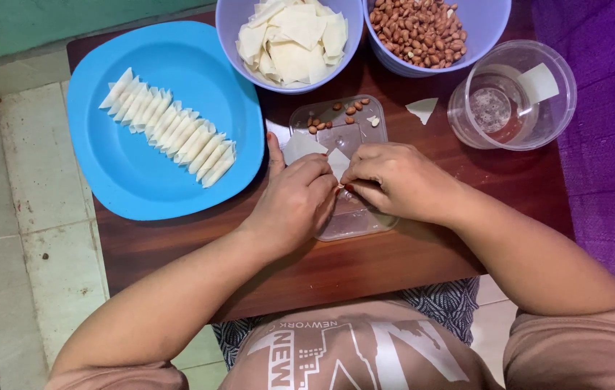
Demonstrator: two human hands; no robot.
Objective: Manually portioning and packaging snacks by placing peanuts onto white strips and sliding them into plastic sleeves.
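Dark wooden bench [409,267] fills the middle of the frame, tiled floor [33,180] at left, purple cloth [604,108] at right. Upper left sits the blue plate [141,180], one of it, carrying a slanted row of folded white rolls [170,128], roughly fifteen, overlapping so the exact count is hard to call. Top centre, two lilac bowls: one [229,22] heaped with loose wrappers [293,40], one [488,22] full of peanuts [417,30]. Upper right, one clear tub [513,94] with a wrapper scrap against its wall. Centre, a clear flat tray [354,224] under the hands, about eight loose nuts [336,115] at its far end. One stray wrapper corner [422,108] lies on the wood just beside it.

Now the hands: left hand [294,202] and right hand [398,180] meet over the tray, fingers of both pinched narrow on one small wrapper [338,162]. That sheet looks thin, limp, light and easy to tear, likely a bit slippery; best gripped by its edges and corners with the fingertips, gently.
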